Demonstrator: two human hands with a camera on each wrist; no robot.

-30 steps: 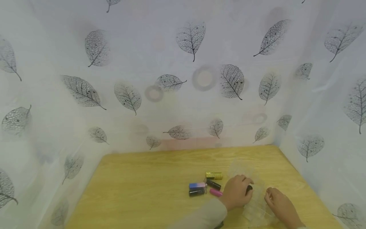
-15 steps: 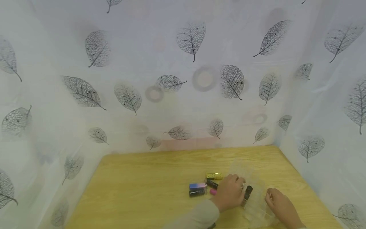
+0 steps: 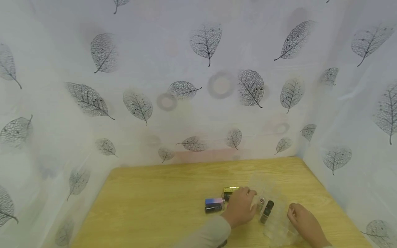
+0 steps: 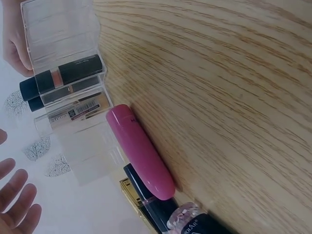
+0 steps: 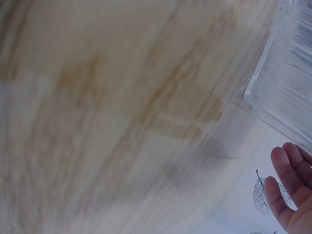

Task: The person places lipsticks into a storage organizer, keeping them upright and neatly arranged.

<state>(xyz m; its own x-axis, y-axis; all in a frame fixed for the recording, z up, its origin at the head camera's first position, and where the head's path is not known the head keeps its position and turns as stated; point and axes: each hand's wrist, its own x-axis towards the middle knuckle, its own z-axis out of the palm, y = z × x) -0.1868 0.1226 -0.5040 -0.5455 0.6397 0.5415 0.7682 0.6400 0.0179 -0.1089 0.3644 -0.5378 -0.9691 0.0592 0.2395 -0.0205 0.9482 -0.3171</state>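
My left hand (image 3: 240, 206) is over the loose lipsticks, left of a clear plastic divided organizer (image 3: 280, 224). Its fingers (image 4: 17, 195) are spread and hold nothing in the left wrist view. A pink tube (image 4: 141, 151) lies on the table beside the organizer, hidden behind that hand in the head view. Inside the organizer, a black lipstick (image 3: 267, 212) with a pink band leans beside another dark tube, and a clear tube with a label (image 4: 80, 109) occupies a neighbouring compartment. My right hand (image 3: 307, 222) is at the organizer's right side, fingers loosely bent near its wall.
Left of the hand lie a blue-and-pink tube (image 3: 214, 200), a black tube (image 3: 213, 208) and a gold tube (image 3: 231, 189). Another black tube (image 4: 153, 204) lies close to the gold one. Leaf-printed sheeting (image 3: 186, 117) hangs around the wooden table (image 3: 149, 206).
My left hand has let go of the black lipstick in the organizer and moved left, over the pink tube. The lipstick and the clear tube now show. My right hand stays put.
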